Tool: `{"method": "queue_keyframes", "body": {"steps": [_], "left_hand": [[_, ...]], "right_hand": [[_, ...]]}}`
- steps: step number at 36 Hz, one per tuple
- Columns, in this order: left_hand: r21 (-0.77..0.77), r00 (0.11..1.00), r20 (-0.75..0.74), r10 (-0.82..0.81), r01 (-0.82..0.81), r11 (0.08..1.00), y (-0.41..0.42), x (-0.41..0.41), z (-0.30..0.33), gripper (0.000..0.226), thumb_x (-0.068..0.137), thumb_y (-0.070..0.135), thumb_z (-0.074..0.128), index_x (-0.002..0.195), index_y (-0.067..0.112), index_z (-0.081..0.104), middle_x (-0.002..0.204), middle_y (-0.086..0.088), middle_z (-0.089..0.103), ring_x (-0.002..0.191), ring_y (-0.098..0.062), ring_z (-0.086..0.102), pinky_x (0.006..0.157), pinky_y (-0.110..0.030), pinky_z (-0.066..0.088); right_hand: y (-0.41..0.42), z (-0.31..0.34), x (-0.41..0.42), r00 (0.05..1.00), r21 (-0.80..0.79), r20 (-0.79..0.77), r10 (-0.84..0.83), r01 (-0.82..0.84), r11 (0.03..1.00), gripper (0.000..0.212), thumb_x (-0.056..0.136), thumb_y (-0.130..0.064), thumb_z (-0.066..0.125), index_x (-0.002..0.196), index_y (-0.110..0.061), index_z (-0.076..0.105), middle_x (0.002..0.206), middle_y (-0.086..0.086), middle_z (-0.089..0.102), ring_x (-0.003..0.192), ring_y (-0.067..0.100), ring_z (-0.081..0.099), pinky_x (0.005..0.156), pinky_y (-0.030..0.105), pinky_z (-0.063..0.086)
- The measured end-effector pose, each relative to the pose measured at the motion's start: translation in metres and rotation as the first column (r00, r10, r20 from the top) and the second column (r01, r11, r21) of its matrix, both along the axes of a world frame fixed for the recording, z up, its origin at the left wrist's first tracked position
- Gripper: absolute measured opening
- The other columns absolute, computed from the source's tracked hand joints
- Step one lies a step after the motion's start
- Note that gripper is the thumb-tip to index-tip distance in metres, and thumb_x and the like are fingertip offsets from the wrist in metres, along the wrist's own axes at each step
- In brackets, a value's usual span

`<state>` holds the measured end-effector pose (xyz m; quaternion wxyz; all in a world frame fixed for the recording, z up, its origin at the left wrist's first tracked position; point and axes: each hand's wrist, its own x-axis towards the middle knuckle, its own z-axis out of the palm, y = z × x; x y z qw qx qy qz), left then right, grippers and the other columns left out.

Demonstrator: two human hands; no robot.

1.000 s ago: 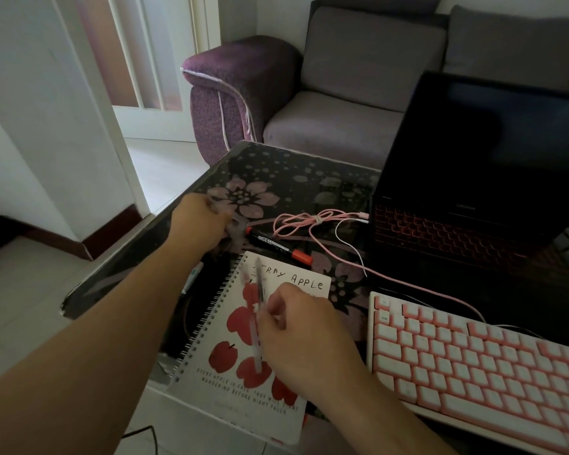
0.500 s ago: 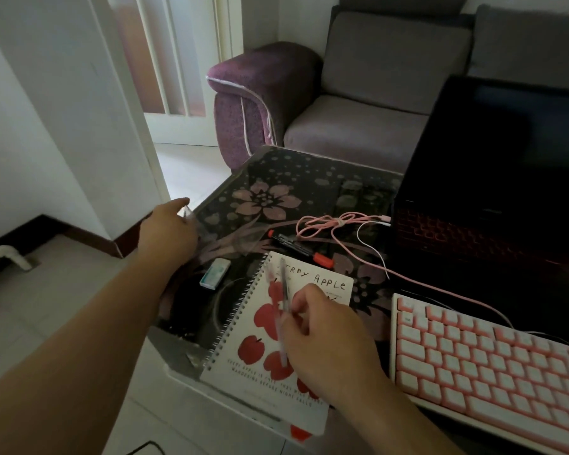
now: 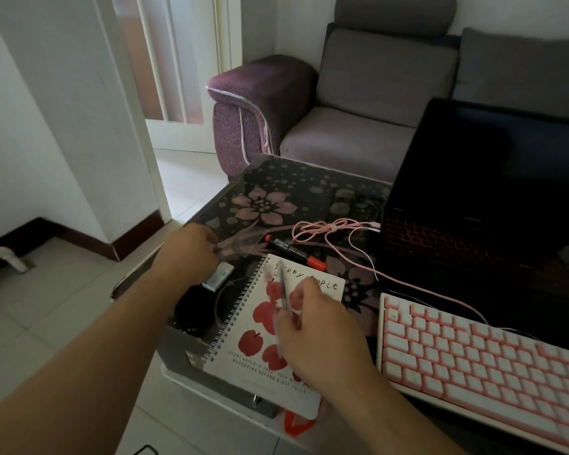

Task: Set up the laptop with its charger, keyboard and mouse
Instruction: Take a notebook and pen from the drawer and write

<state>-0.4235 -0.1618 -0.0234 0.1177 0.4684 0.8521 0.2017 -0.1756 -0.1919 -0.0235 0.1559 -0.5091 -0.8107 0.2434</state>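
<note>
Judging by the scene, this is clearing space: the right hand pinches a pen over the notebook at lower centre, the left hand grips something clear, while laptop and keyboard sit at right, mouse unseen, so stationery goes next.

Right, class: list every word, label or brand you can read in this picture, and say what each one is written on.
"STRAY APPLE", partly behind a pen: notebook cover, top.
"WANDERING BEFORE NIGHT FALLS": notebook cover, lower line; the line above is too blurred.
Marker label: too small.
Laptop logo: too dark.
Keyboard keys: blurred.
</note>
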Motion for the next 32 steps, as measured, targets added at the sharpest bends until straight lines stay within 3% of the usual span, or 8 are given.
{"method": "queue_keyframes", "body": {"steps": [4,9,13,17,20,26,29,32], "left_hand": [[-0.050,0.988,0.040,-0.149,0.151,0.987,-0.011,0.020,0.018,0.032,0.095,0.019,0.070,0.125,0.029,0.070,0.114,0.000,0.070,0.098,-0.018,0.064,0.088,-0.034,0.057],[-0.309,0.907,0.137,-0.398,0.421,0.853,-0.034,0.067,0.049,0.044,0.094,0.045,0.072,0.134,0.034,0.059,0.098,0.013,0.065,0.091,-0.008,0.069,0.083,-0.028,0.062],[-0.304,0.926,-0.005,-0.378,0.359,0.883,-0.038,0.095,0.033,0.029,0.099,0.050,0.062,0.121,0.032,0.059,0.085,0.014,0.057,0.079,-0.006,0.065,0.071,-0.026,0.056],[-0.266,0.911,-0.038,-0.411,0.387,0.883,-0.038,0.105,0.028,0.023,0.102,0.034,0.058,0.125,0.029,0.058,0.096,0.008,0.062,0.081,-0.009,0.065,0.079,-0.031,0.060],[-0.286,0.902,-0.002,-0.431,0.412,0.865,-0.041,0.103,0.032,0.030,0.101,0.031,0.060,0.131,0.030,0.058,0.113,0.006,0.064,0.094,-0.012,0.064,0.089,-0.034,0.060],[-0.472,0.789,0.242,-0.565,0.604,0.641,-0.055,0.086,0.056,0.110,0.068,0.054,0.090,0.156,0.049,0.024,0.156,0.017,0.023,0.142,-0.017,0.033,0.117,-0.045,0.041],[-0.624,0.734,0.232,-0.638,0.616,0.482,-0.061,0.089,0.054,0.147,0.065,0.044,0.096,0.161,0.044,-0.016,0.166,0.020,-0.005,0.156,-0.019,0.012,0.126,-0.047,0.024],[-0.643,0.738,0.103,-0.667,0.560,0.522,-0.058,0.097,0.044,0.150,0.068,0.040,0.095,0.161,0.038,-0.022,0.170,0.013,-0.016,0.159,-0.023,0.001,0.126,-0.050,0.022]], "right_hand": [[-0.008,-0.002,0.002,0.997,0.159,0.062,0.047,-0.056,0.986,0.042,0.101,-0.056,0.047,0.137,-0.035,0.043,0.117,-0.013,0.048,0.109,0.007,0.047,0.094,0.029,0.051],[-0.019,-0.008,0.009,0.985,0.152,0.123,0.117,-0.135,0.979,0.055,0.102,-0.049,0.048,0.150,-0.027,0.036,0.137,-0.007,0.052,0.127,0.014,0.046,0.109,0.034,0.046],[-0.023,-0.005,0.008,0.994,0.056,0.028,0.103,-0.105,0.993,0.049,0.101,-0.041,0.057,0.145,-0.028,0.042,0.134,-0.006,0.057,0.126,0.014,0.054,0.104,0.034,0.052],[-0.022,-0.001,0.012,0.987,-0.097,-0.132,0.087,-0.100,0.990,0.038,0.097,-0.032,0.063,0.132,-0.037,0.052,0.112,-0.019,0.064,0.104,0.004,0.064,0.091,0.025,0.059],[-0.019,0.002,0.023,0.983,-0.088,-0.131,0.129,-0.141,0.986,0.049,0.095,-0.035,0.065,0.141,-0.040,0.047,0.114,-0.027,0.046,0.119,0.003,0.048,0.100,0.019,0.044],[-0.027,0.005,0.045,0.948,-0.189,0.142,0.284,-0.256,0.948,0.138,0.069,-0.076,0.079,0.163,-0.039,-0.014,0.164,-0.028,-0.018,0.156,0.007,-0.013,0.129,0.041,0.008],[-0.031,0.000,0.048,0.922,-0.140,0.232,0.310,-0.284,0.949,0.139,0.076,-0.064,0.082,0.162,-0.033,-0.024,0.166,-0.020,-0.034,0.154,0.008,-0.030,0.120,0.037,-0.014],[-0.027,-0.002,0.048,0.935,-0.085,0.216,0.281,-0.269,0.959,0.125,0.083,-0.050,0.079,0.165,-0.031,-0.013,0.170,-0.017,-0.024,0.157,0.008,-0.023,0.121,0.033,-0.008]]}}
